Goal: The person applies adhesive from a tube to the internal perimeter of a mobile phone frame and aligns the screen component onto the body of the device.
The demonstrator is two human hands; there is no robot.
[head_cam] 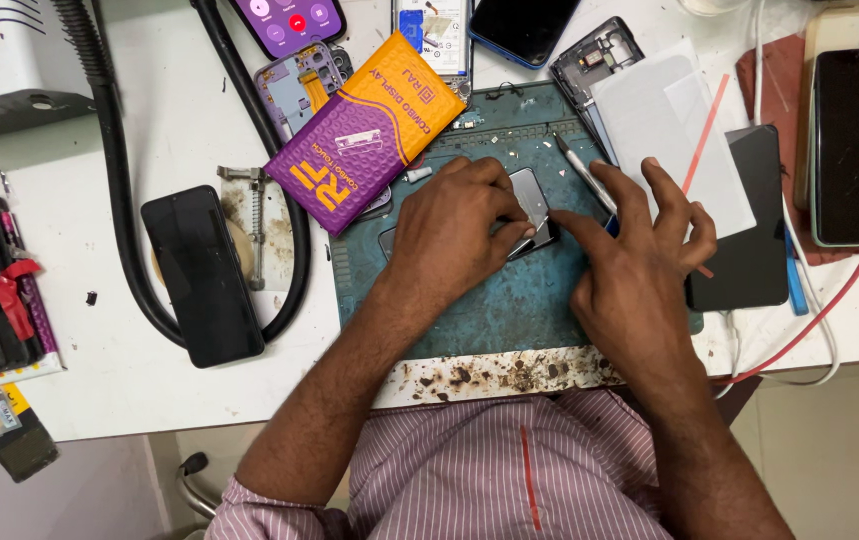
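A striped shirt (510, 470) is seen nearest the camera, below both forearms. The left hand (455, 225) is laid on a small grey part (530, 200), its fingers curled and pinched on the part's edge; the part rests on the teal mat (510, 310) just above the table's (130, 370) chipped front edge. The right hand (640, 260) is set just right of that grip, its fingers spread, the forefinger tip touching the part's lower right corner; nothing is pinched by it. A metal tool (582, 170) is seen just above the right hand's fingers. Bare mat is left below the grip, toward the front edge. Up and left of the grip, a purple-and-orange pouch (365, 130) overlaps the mat's corner; whether anything is in it cannot be told. Further left, a black phone (202, 275) lies inside a hose (120, 200) loop. Right of the grip, white sheets (675, 130) overlie a dark panel (750, 230).
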